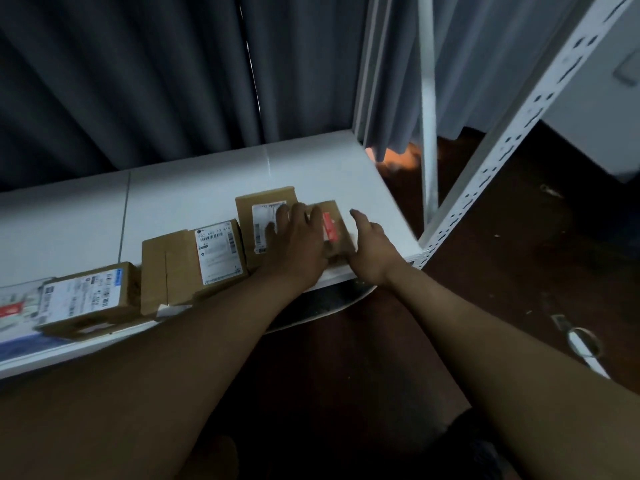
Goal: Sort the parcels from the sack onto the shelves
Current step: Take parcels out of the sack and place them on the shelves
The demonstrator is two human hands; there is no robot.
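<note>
A small brown parcel with a red label (334, 230) lies on the white shelf (194, 188) near its right end. My left hand (298, 244) lies flat with straight fingers over its left side and over the neighbouring brown parcel with a white label (263, 216). My right hand (372, 247) touches the small parcel's right side, fingers straight. Further left along the front edge stand a larger brown box (190, 268) and another labelled box (90, 296). The sack is not visible.
A white perforated shelf upright (502, 147) rises at the shelf's right corner. Grey curtains (156, 81) hang behind the shelf. Dark brown floor (502, 271) lies to the right, with a small white object (585, 348) on it. A flat parcel with a red mark (10, 306) sits at far left.
</note>
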